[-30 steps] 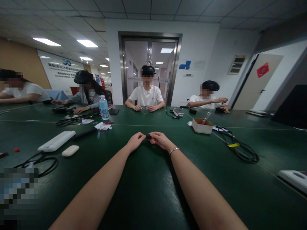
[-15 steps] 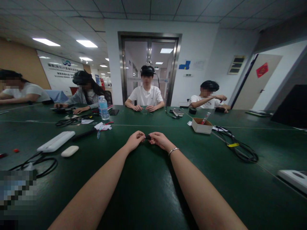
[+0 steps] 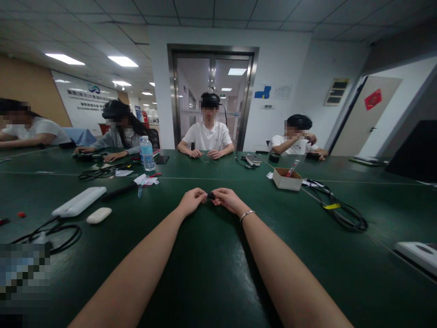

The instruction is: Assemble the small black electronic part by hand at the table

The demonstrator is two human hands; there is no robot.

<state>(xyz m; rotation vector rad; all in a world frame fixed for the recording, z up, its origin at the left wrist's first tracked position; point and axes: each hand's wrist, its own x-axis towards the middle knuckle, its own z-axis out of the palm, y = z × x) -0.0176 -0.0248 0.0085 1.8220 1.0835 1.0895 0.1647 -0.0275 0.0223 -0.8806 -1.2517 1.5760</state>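
Pinching a small black object [image 3: 210,195] between them, the left hand [image 3: 191,203] and right hand [image 3: 228,200] meet over the middle of the green surface [image 3: 211,273], well short of its far edge. On the right, thumb and fingers close narrowly around the object's right end; on the left, thumb and forefinger are drawn together at the other end, seemingly gripping it, though how much lies between those fingertips cannot be told. Fingertips rather than palms probably do the holding because the piece is so little, and an end for each hand would let the two steady it against one another. Both forearms reach in from the near edge, likely so that the object sits centred in view; whether they rest on the surface is unclear

Toward the left edge lie a white power bank [image 3: 79,202] and, just beside it, an oval white case [image 3: 99,215], apart from the hands. Toward the right edge, a small cardboard box [image 3: 287,179] keeps a red-and-clear item [image 3: 292,168] leaning upright, and a black cable [image 3: 348,221] is looped, perhaps for tidiness
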